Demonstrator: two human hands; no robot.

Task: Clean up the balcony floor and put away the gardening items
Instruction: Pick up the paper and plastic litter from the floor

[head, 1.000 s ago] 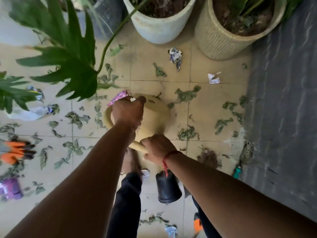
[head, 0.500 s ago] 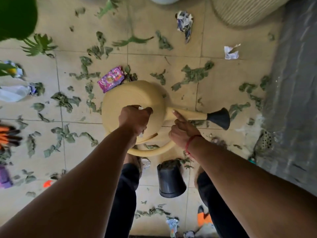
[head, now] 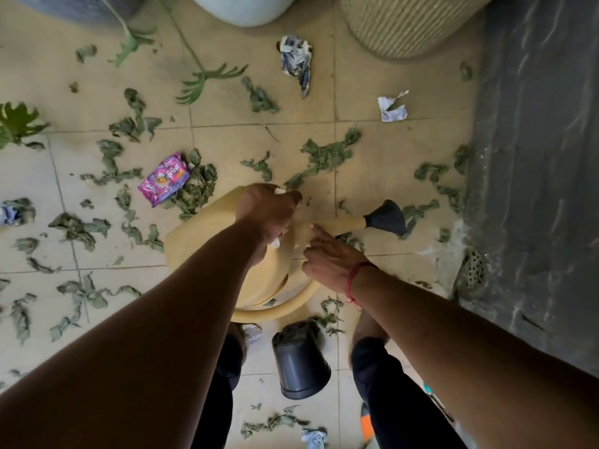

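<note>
Here, you lean over a yellow watering can (head: 201,234) just in front of your feet on the tiled balcony floor (head: 372,176). Its black-tipped spout (head: 385,218) points to your right, toward a dark wall (head: 534,157). Your left hand (head: 267,215) sits on top of the can, fingers curled in a fist around a white scrap (head: 275,243) that pokes out at both ends. Whether that fist also holds the can's top handle cannot be told. Your right hand (head: 327,259), a red thread (head: 353,280) at the wrist, lies nearly flat, with straight fingers touching the can where the spout begins. Dry leaves (head: 324,153) litter the tiles all round. A pink wrapper (head: 163,178) lies near the can's far left side. A crumpled printed paper (head: 296,61) and a torn white paper (head: 392,106) lie farther off, near a white planter (head: 243,11) and a woven planter (head: 405,27). A black pot (head: 301,367) lies tipped between your feet.
</note>
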